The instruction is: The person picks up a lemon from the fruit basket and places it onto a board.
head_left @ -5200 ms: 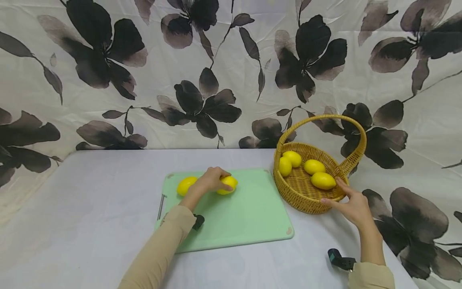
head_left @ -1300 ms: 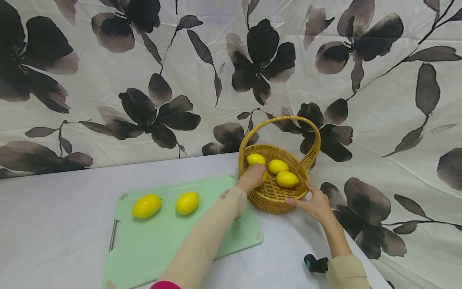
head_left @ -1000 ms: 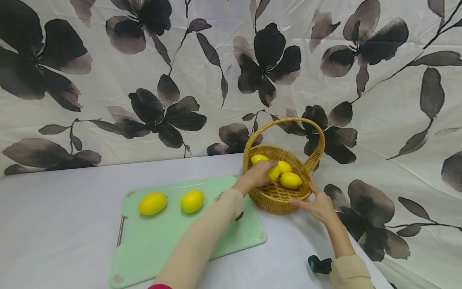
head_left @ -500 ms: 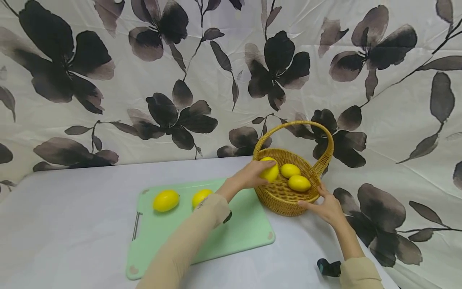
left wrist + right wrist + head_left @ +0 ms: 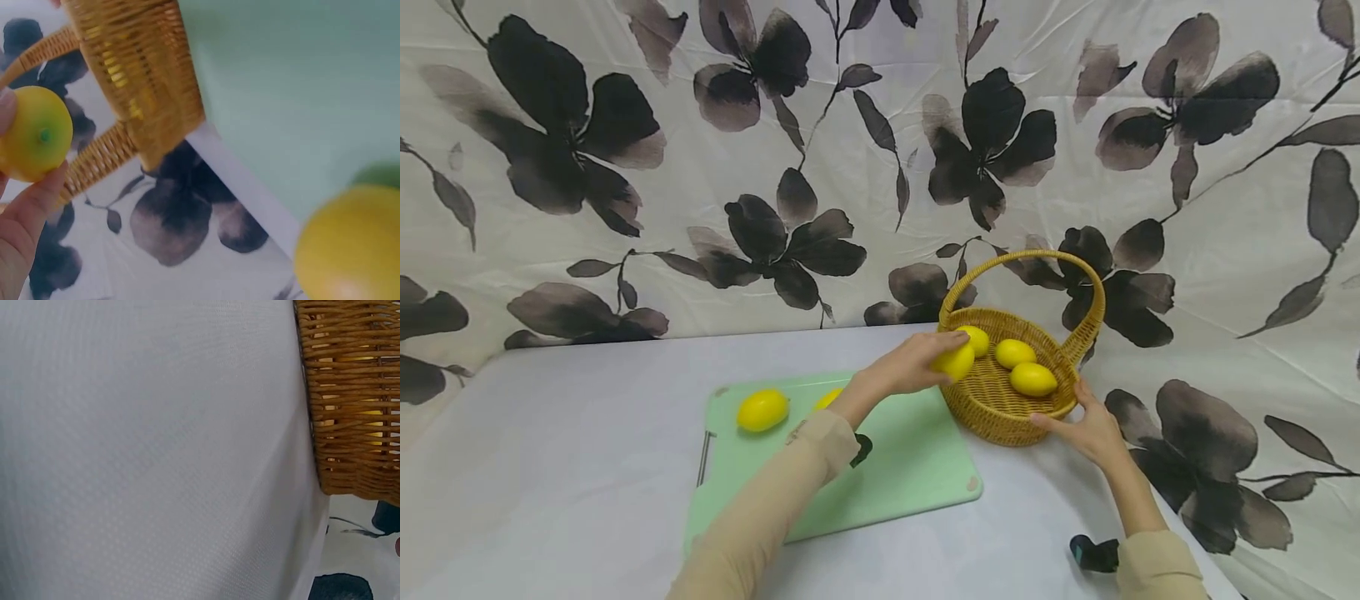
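My left hand (image 5: 910,367) holds a yellow lemon (image 5: 955,363) between thumb and fingers, at the left rim of the wicker basket (image 5: 1000,427). The left wrist view shows this lemon (image 5: 37,134) end-on, with a greenish tip. Inside the basket lie three more lemons, one (image 5: 1033,379) nearest the right side. My right hand (image 5: 1092,432) grips the basket's front right rim with thumb and fingers. Two lemons rest on the green cutting board (image 5: 895,467): one (image 5: 763,410) in plain sight, the other (image 5: 827,398) partly hidden behind my left forearm.
A white cloth covers the table (image 5: 587,467). The basket's tall arched handle (image 5: 1022,254) rises over it. Behind the table hangs a floral curtain (image 5: 880,150). A black wrist camera (image 5: 1093,554) sits by my right forearm.
My left hand reached into the basket, took hold of a lemon and has lifted it out to the left. My right hand has stayed on the rim. The head view has shifted.
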Demonstrator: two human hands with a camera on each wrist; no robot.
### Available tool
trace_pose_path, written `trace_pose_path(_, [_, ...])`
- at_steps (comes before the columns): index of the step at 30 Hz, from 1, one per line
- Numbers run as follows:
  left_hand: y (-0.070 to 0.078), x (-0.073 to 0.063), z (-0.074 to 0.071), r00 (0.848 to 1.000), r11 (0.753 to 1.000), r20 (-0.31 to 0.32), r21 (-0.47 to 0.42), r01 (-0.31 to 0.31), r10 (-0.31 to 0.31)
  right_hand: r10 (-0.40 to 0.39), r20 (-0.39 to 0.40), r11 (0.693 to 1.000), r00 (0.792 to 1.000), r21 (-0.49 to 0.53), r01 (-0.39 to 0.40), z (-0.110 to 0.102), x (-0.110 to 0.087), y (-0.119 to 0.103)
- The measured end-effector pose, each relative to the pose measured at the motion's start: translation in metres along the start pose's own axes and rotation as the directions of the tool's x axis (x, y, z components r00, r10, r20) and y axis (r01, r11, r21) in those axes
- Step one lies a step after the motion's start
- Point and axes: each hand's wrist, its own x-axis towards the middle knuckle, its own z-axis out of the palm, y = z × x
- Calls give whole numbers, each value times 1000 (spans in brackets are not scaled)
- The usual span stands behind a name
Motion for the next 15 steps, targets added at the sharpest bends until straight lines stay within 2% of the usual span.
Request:
trace_pose_path(11, [-20,-23,-10,1000,1000,-16,-17,-1,1,36,23,998,999,50,-37,-2,0,3])
trace_pose_path(15, [-29,-34,-10,999,999,2,-29,35,-35,46,26,996,999,71,-48,2,0,3])
